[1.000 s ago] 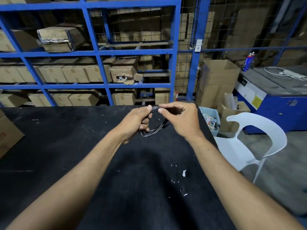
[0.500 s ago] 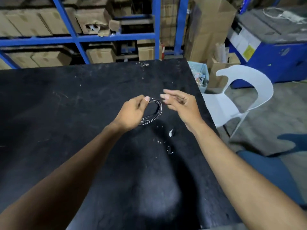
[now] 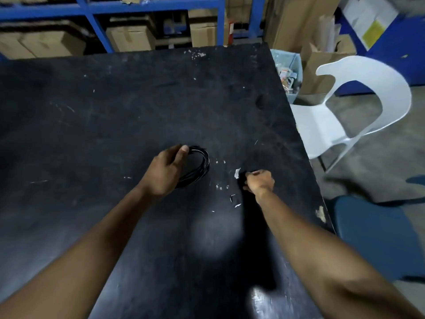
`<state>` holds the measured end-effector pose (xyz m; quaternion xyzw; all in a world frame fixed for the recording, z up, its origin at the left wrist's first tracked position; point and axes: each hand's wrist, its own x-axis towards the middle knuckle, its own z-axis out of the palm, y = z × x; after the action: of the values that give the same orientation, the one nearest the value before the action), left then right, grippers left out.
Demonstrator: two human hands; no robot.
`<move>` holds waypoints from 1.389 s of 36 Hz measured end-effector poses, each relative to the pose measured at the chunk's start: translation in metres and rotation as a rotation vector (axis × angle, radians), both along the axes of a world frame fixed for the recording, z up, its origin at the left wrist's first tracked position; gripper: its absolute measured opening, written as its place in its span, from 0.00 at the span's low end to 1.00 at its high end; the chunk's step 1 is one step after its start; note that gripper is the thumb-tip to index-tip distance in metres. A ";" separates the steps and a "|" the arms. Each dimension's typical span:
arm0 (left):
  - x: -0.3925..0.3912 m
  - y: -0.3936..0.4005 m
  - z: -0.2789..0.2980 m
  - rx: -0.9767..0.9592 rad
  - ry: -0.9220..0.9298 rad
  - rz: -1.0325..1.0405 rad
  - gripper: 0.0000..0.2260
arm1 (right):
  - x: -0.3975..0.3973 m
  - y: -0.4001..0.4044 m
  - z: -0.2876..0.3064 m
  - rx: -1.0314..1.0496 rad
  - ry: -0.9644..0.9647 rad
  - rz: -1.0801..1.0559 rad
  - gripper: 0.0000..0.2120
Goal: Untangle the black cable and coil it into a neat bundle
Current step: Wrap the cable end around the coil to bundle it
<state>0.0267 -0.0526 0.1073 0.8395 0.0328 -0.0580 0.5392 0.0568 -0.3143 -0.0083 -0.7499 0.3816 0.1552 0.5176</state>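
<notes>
Left hand [image 3: 164,172]: fingers curled together around the left side of the cable [image 3: 199,166], thumb [image 3: 181,153] pressed along the top of the loops. The grip clamps the bundle at one point; the rest of the coil juts out to the right of the hand.

Right hand [image 3: 259,183]: fingers folded in to a loose fist, knuckles up, low over the table [image 3: 115,111]. It is apart from the cable. Fingertips lie just beside a white scrap [image 3: 237,173]; whether they pinch anything cannot be told, as the underside of the hand is hidden and in shadow.

Cable: black, thin, wound in several turns into one oval coil. Strands run close together and show pale glints along the right curve. No loose end is visible. The coil sits at the middle of the table, at or just above the surface; contact with the table cannot be told.

Table: black top, scuffed, with small white flecks scattered between and near the two hands.

Surroundings: white chair [image 3: 358,107] off the right edge of the table; blue rack [image 3: 161,6] with cardboard boxes [image 3: 131,38] at the far side; a bin [image 3: 287,70] of litter by the far right corner.
</notes>
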 end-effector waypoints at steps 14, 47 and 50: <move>0.001 -0.014 -0.007 -0.340 0.101 0.078 0.16 | 0.010 0.020 0.011 0.144 -0.107 -0.145 0.14; -0.050 -0.057 0.168 0.132 -0.530 0.165 0.12 | -0.076 0.128 0.267 0.253 -0.803 -0.253 0.11; -0.055 -0.058 0.172 0.167 -0.591 0.176 0.12 | -0.080 0.132 0.273 0.320 -0.765 -0.294 0.11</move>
<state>-0.0283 -0.1110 0.2794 0.8552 -0.0482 0.2382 0.4578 -0.0230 -0.1825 0.2650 -0.6014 0.2363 -0.1517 0.7480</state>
